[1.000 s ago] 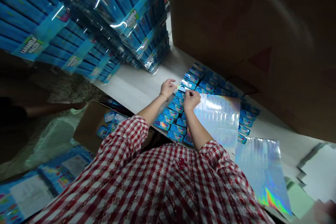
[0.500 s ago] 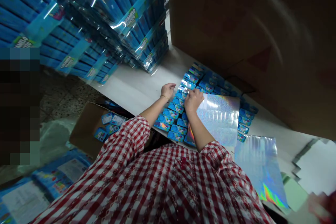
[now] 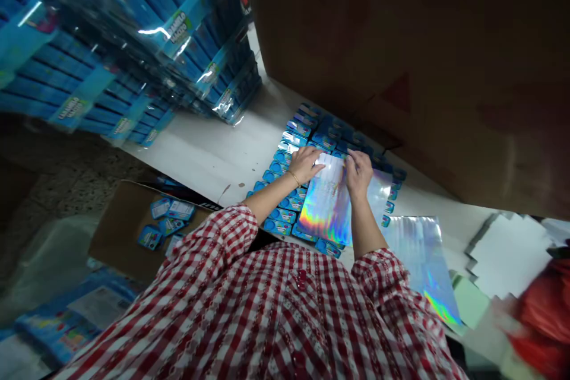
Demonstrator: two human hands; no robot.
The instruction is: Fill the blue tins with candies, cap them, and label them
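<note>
A shiny holographic sheet (image 3: pixel 327 205) lies over rows of small blue candy packs (image 3: pixel 278 214), its lower part glowing in rainbow colours. My left hand (image 3: pixel 304 166) is at the sheet's upper left corner, with bent fingers and thumb closed on its edge. Farther right, my right hand (image 3: pixel 358 173) pinches at the sheet's top edge; its fingertips are partly hidden. Several packs in the left rows carry a silvery reflective strip. To the right, a second holographic sheet (image 3: pixel 421 261) lies on the white table (image 3: pixel 209 157).
Stacked plastic-wrapped blue packages (image 3: pixel 178 35) stand at the upper left. A large brown cardboard box (image 3: pixel 401 71) rises behind the rows. An open carton (image 3: pixel 118 228) with loose packs sits below at left. White card pieces (image 3: pixel 512 255) and a red plastic bag (image 3: pixel 550 303) are at right.
My left hand has moved right onto the sheet's corner. My right hand has left the packs and moved right to the sheet's top edge. The sheet has shifted left over the packs.
</note>
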